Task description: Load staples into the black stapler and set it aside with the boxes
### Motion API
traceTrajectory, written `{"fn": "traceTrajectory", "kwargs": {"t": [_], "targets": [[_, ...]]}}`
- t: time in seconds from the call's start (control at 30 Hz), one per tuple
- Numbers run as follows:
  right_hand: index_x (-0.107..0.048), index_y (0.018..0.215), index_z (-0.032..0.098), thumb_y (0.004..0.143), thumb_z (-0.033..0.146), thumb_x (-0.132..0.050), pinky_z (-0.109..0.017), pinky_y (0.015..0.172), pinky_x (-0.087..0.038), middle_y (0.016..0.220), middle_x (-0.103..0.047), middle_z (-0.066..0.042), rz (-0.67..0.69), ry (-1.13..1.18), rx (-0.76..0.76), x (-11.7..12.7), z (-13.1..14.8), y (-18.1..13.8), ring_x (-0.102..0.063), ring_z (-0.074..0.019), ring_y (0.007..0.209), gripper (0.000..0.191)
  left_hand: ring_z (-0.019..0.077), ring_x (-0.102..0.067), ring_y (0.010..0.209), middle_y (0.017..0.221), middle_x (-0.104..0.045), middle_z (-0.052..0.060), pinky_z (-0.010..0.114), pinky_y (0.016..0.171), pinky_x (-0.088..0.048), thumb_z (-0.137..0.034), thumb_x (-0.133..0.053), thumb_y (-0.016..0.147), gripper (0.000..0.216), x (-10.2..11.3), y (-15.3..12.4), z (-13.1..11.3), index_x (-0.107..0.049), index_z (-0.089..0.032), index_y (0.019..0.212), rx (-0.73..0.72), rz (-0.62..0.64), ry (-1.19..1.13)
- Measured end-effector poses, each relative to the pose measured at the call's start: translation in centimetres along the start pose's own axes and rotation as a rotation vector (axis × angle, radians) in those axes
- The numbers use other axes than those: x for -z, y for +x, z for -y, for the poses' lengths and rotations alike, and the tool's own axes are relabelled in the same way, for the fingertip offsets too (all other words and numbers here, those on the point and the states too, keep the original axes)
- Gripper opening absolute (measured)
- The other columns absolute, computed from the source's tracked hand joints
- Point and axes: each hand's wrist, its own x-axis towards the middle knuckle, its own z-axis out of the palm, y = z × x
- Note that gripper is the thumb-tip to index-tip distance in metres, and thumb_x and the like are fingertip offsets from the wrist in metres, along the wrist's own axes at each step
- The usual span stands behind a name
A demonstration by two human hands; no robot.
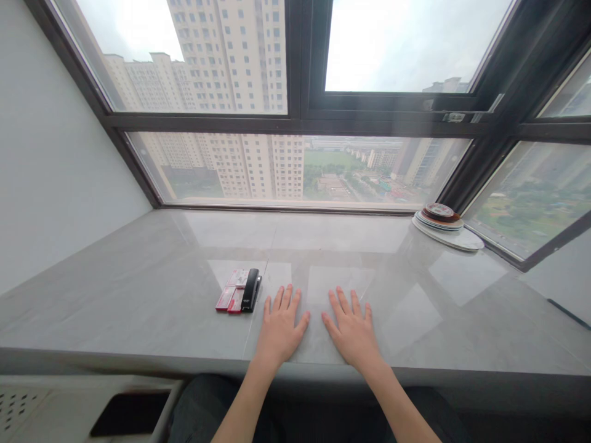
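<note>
We see left hand (280, 331) and right hand (353, 333) flat on the sill (138, 295), fingers spread, empty; black stapler (250, 291) just beside the left, probably stiff, lightish, best gripped mid-body.

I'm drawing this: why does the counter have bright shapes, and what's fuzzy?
All in the head view: glossy grey stone-look counter mirrors daylight; pale cloudy sky glares nearly white; distant green field looks hazy; bare left hand and bare right hand look clearer.

Stapler (250, 290): on windowsill (138, 295), left of left hand (279, 329)
Small boxes (228, 294): just left of stapler
Plate stack (441, 223): windowsill's far right
</note>
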Motion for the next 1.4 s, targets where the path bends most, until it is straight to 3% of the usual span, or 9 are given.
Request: {"fn": "traceTrajectory", "kwargs": {"t": [0.37, 1.07, 1.27, 1.4], "targets": [[-0.021, 0.164, 0.034, 0.104, 0.06, -0.025, -0.063, 0.122, -0.003, 0.172, -0.012, 0.003, 0.005, 0.003, -0.003, -0.1, 0.1, 0.0, -0.003, -0.0349, 0.158, 0.066, 0.0293, -0.011, 0.158, 0.17, -0.02, 0.001, 0.059, 0.126, -0.013, -0.049, -0.038, 0.104, 0.06, -0.3, -0.5, 0.0, -0.029, -0.032, 0.161, -0.013, 0.017, 0.013], [-0.024, 0.164, 0.034, 0.104, 0.057, -0.029, -0.064, 0.121, -0.004, 0.171, -0.016, 0.0, -0.025, 0.039, 0.016, 0.0, 0.0, 0.0, -0.005, -0.0355, 0.158, 0.064, 0.03, -0.018, 0.156, 0.168, -0.025, 0.006, 0.059, 0.125, -0.019, -0.046, -0.041, 0.105, 0.058, 0.0, -0.5, 0.0, -0.034, -0.028, 0.159, -0.039, 0.0, 0.028], [-0.031, 0.162, 0.035, 0.103, 0.055, -0.036, -0.064, 0.121, -0.005, 0.17, -0.023, -0.001, -0.054, 0.095, 0.017, -0.4, -0.3, 0.1, -0.008, -0.0356, 0.157, 0.063, 0.0331, -0.016, 0.156, 0.169, -0.023, 0.007, 0.063, 0.124, -0.017, -0.044, -0.043, 0.104, 0.059, -0.1, -1.2, -0.1, -0.033, -0.027, 0.159, -0.058, -0.013, 0.019], [-0.047, 0.153, 0.027, 0.099, 0.053, -0.046, -0.068, 0.118, -0.01, 0.162, -0.038, -0.012, -0.03, 0.215, -0.074, -0.1, 0.6, 1.5, -0.018, -0.0407, 0.153, 0.06, 0.0333, -0.017, 0.156, 0.168, -0.023, 0.007, 0.064, 0.124, -0.019, -0.042, -0.043, 0.104, 0.058, 0.3, -1.5, -0.3, -0.033, -0.029, 0.16, -0.059, -0.031, -0.002]]}}
